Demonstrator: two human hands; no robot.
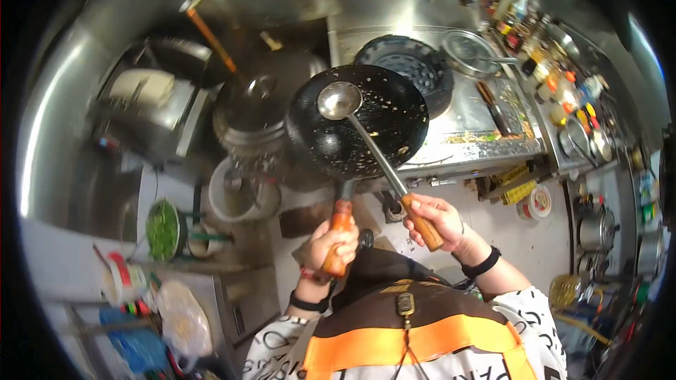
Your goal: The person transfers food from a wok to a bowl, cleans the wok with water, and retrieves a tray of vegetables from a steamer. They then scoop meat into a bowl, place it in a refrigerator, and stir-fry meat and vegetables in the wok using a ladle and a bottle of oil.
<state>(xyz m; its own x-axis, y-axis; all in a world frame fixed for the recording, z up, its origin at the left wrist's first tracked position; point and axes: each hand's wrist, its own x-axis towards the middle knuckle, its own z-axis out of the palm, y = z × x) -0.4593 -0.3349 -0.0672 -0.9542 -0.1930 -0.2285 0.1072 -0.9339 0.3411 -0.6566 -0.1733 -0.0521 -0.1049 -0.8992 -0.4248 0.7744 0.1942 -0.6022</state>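
Note:
A black wok (317,130) with small food bits stuck inside is held up in front of me. My left hand (334,245) is wrapped round its reddish wooden handle (342,222). In my right hand (440,222) is the wooden grip of a metal ladle (377,151), fingers closed. The ladle's round bowl (339,100) is over the inside of the wok; whether it touches the surface I cannot tell. Behind the wok, a black burner ring (408,63) shows on the steel stove top (472,116).
A large pot (253,137) stands left of the wok, a pail (243,190) below it. Green vegetables (163,231) fill a container at the left. Bottles (539,74), a lidded pan (468,49) and a dark-handled utensil (495,108) lie to the right. A white tub (535,204) stands lower right.

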